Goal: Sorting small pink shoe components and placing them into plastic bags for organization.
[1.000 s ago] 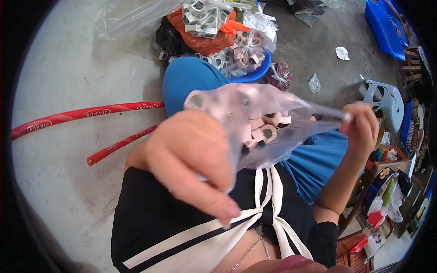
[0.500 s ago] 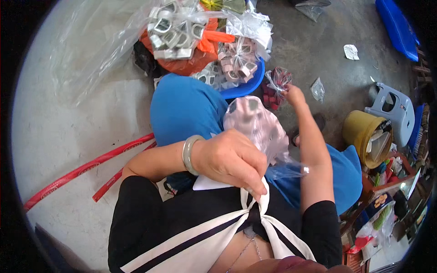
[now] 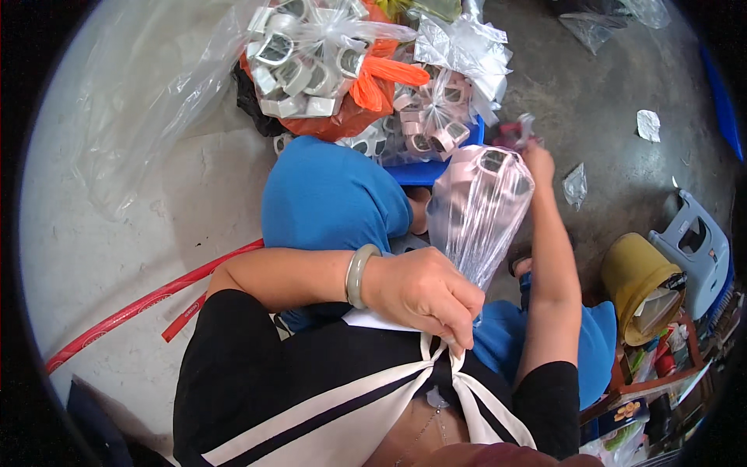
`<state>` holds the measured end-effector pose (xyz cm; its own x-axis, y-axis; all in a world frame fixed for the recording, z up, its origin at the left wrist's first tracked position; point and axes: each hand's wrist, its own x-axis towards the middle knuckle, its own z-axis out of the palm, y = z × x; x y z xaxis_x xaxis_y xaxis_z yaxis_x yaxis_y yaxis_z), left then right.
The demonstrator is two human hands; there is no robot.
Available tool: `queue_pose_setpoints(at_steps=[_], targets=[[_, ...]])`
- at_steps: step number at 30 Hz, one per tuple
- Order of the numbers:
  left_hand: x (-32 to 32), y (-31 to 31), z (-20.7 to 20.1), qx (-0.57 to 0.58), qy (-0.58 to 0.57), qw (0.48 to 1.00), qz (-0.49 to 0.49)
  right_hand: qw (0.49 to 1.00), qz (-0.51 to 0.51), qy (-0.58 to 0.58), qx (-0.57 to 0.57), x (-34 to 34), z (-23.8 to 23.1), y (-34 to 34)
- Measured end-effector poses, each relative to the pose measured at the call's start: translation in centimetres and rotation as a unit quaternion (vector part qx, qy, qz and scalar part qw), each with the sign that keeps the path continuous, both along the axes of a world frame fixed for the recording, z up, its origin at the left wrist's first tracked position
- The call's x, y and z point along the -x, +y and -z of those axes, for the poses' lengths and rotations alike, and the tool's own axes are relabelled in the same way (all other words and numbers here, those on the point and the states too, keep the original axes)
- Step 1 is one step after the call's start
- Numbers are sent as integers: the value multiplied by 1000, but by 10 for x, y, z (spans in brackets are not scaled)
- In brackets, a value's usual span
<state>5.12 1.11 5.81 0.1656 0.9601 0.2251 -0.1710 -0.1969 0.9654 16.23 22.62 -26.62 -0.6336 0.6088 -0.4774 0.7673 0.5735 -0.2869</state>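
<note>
My left hand [image 3: 426,300], with a pale bangle at its wrist, is closed in front of my chest on the gathered neck of a clear plastic bag [image 3: 486,222]. Pink boxy pieces with dark windows fill the bag's far end, which stretches away between my knees. Farther out to the right, my right hand [image 3: 538,162] grips a small clear bag of dark red pieces [image 3: 510,135], partly hidden and blurred. A blue tub [image 3: 420,171] stands beyond my left knee, with another bag of pink pieces [image 3: 434,117] in it.
Bagged white pieces [image 3: 307,66] rest on an orange bag [image 3: 331,126] at the far left. A yellow bucket [image 3: 622,268] and grey plastic stool [image 3: 704,257] stand at the right. Red tubing [image 3: 156,300] lies on the left floor. Plastic scraps [image 3: 575,187] are scattered at the right.
The bag of pink pieces is now pulled taut and its filled end has swung farther out. My right hand has moved away and slightly right with the bag of red pieces.
</note>
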Motion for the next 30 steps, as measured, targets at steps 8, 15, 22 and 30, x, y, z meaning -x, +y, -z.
queue_pose_setpoints(at_steps=[8,15,22,30], targets=[[-5,-2,-3,-3,12,1000,-4,985,-5,151,-82,48,-23,68],[-8,15,21,-21,41,999,7,905,200,160,341,-23,19,41],[-15,35,23,16,13,999,-47,617,361,89,694,-174,-8,-85],[-23,96,57,114,68,990,-56,615,315,130,711,-147,27,-41]])
